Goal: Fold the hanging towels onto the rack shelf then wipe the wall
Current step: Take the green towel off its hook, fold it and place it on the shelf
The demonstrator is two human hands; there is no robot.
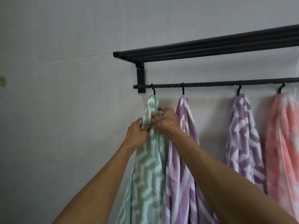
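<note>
A green-and-white zigzag towel (145,172) hangs from the leftmost hook (153,91) of a black wall rack. My left hand (137,135) grips its bunched upper part from the left. My right hand (165,120) pinches the same towel from the right, just below the hook. To the right hang two purple-and-white towels (182,159) (242,136) and a pink-and-white towel (284,143), each on its own hook. The rack's shelf (210,47) of black bars sits above the hook rail (226,84) and holds nothing visible.
The wall (64,110) is pale grey tile with faint grout lines. A small greenish mark (2,81) sits at the far left edge. The rack's black bracket (140,76) fixes it to the wall.
</note>
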